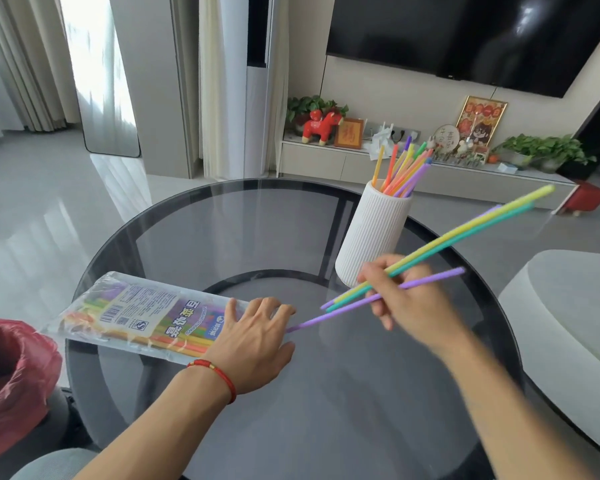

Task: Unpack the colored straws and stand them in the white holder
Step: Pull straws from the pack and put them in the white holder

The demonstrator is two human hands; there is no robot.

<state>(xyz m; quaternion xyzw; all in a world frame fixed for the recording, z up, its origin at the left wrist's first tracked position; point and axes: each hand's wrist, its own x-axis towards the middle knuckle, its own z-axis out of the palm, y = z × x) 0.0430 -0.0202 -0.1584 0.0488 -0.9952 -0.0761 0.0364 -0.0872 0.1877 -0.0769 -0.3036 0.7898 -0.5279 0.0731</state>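
I see round dark glass table (326, 393). On it: straw packet (146, 315) at my left, flat; ribbed white holder (371, 237) upright, far right, holding straws (404, 168).

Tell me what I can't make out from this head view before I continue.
- Straw count left in the packet: label and left hand cover it.
- Packet's open end: under the left hand.
- Right hand grip on the straws: motion-blurred.
- White holder base: behind the right hand.
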